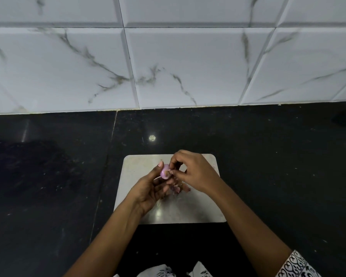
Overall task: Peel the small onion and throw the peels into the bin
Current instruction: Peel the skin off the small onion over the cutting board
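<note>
A small pink onion (165, 172) is held above a pale cutting board (200, 206). My left hand (150, 188) grips it between thumb and fingers, root end toward me. My right hand (190, 170) pinches a bit of skin at the onion's right side with thumb and forefinger. A small heap of brownish-purple peels (178, 189) lies on the board just under my hands. No bin is in view.
The board lies on a black stone counter (268, 156) that runs to a wall of white marbled tiles (188, 66). A counter seam (106, 166) runs left of the board. Patterned white cloth (296, 266) shows at the bottom edge.
</note>
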Demonstrator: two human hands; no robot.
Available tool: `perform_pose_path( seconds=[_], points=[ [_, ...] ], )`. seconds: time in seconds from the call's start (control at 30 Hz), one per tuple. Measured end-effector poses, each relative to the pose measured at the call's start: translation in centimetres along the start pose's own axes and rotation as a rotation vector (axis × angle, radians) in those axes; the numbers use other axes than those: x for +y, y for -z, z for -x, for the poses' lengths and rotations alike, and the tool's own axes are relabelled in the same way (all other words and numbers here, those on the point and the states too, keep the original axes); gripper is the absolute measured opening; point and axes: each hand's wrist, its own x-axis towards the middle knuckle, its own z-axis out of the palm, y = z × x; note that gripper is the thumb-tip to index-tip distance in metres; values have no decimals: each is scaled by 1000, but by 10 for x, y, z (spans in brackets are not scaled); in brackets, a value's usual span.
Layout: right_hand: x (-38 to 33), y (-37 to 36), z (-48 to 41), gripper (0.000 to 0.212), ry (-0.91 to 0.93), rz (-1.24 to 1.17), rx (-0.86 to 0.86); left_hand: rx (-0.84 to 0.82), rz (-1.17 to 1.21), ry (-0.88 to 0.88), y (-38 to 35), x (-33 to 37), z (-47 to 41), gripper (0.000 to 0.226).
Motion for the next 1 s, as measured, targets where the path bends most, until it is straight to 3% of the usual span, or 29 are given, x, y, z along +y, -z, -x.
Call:
perform_pose_path(
  seconds=[0.13,0.27,0.37,0.53,0.7,1.0],
  points=[
    [-7,-13,10,2,193,286,150,48,72,22,-1,-5,-4,29],
    [-6,-19,18,6,321,314,99,116,106,37,2,-8,-10,32],
    [1,-11,24,10,133,86,47,104,106,47,7,-6,-13,37],
    [12,-8,26,16,-75,5,210,60,244,65,11,-4,-15,37],
    [15,-11,23,31,-226,167,-116,-17,357,119,15,-3,-15,34],
    [9,-9,23,16,-311,22,95,-159,353,98,13,-6,-11,35]
  ],
)
